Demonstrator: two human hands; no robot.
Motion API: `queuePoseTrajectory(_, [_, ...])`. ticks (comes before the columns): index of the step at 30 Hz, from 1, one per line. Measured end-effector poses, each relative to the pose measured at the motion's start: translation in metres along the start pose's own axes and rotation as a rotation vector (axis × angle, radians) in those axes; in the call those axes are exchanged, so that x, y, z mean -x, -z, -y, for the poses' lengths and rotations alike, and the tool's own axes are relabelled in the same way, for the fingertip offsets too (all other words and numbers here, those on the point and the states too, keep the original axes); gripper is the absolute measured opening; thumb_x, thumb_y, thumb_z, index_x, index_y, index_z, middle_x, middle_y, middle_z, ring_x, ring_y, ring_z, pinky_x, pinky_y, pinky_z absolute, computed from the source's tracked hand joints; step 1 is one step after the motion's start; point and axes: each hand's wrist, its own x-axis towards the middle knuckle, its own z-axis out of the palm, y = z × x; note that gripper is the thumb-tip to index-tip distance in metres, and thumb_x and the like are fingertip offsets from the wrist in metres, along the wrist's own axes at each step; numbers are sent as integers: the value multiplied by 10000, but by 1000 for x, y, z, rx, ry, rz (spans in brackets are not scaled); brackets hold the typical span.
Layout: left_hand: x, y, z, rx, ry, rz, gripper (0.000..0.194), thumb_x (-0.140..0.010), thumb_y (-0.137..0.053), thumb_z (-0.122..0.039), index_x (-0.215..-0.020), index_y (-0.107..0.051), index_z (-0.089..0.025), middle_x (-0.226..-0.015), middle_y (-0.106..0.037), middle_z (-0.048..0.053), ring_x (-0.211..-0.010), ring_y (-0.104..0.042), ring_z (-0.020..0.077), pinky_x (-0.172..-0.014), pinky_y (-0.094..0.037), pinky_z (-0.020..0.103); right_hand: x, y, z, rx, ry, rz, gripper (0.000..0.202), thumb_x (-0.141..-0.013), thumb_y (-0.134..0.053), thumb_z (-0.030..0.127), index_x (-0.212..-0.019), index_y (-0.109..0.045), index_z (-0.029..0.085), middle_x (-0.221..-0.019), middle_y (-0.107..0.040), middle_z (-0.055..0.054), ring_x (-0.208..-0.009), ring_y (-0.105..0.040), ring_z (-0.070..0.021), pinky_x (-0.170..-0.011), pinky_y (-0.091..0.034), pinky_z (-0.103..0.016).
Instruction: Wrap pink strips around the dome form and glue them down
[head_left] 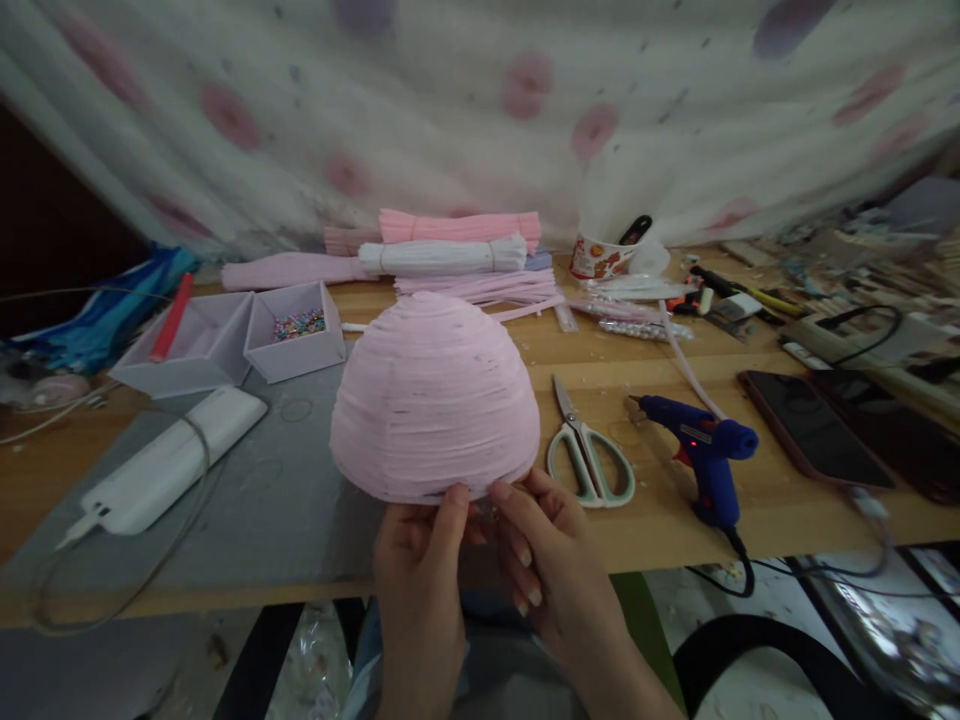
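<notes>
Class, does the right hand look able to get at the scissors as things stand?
Probably yes: the scissors lie close by with nothing on top, though the right hand currently grips the pink dome.

The left hand (420, 565) and right hand (562, 545) pinch side by side near six o'clock, fingers (514, 562) curled under. The left thumb (450, 525) points toward twelve, the right thumb (523, 510) toward ten; the right forearm (619, 665) slants in from five.

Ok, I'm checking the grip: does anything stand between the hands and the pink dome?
Nothing visible does: left hand and right hand both hold the dome by its near edge. The scissors lie to its right.
</notes>
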Motion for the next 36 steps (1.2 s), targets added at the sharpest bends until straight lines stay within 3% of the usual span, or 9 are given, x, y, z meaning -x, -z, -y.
queuePoseTrajectory(8, [-1,0,0,7,9,-32,314,-537,-882,-359,-601,-632,-180,-482,-628,-31,-468,-582,127,-478,-486,228,-1,2,-3,-7,27,4,343,-750,-818,434,-695,-583,190,-366,-435,128,-243,-276,-15,-239,-313,-100])
queuePoseTrajectory(14, [1,2,-1,25,16,32,300,-582,-867,-364,-642,-632,-189,-484,-608,-45,-471,-595,134,-480,-489,236,-1,5,-4,45,59,3,325,-753,-821,412,-696,-601,178,-367,-435,130,-251,-295,-10,-256,-320,-93])
queuePoseTrajectory(24, [-1,-3,-6,56,49,-30,327,-454,-901,-334,-589,-644,-183,-463,-627,-30,-418,-557,126,-454,-511,256,-4,3,-5,36,64,-26,340,-743,-821,406,-655,-581,182,-358,-408,136,-258,-268,-4,-260,-281,-89])
queuePoseTrajectory(31, [0,3,1,59,14,19,256,-614,-864,-326,-631,-649,-188,-501,-618,-45,-469,-589,123,-475,-497,226,-3,4,-5,35,46,-29,354,-717,-837,422,-647,-588,181,-357,-404,135,-259,-258,-4,-258,-272,-96])
queuePoseTrajectory(36, [-1,8,2,74,18,67,259,-611,-868,-322,-657,-651,-188,-505,-620,-45,-454,-589,134,-467,-507,248,-2,4,-6,62,41,-41,358,-714,-837,435,-649,-591,183,-357,-403,132,-268,-261,-11,-264,-272,-107])
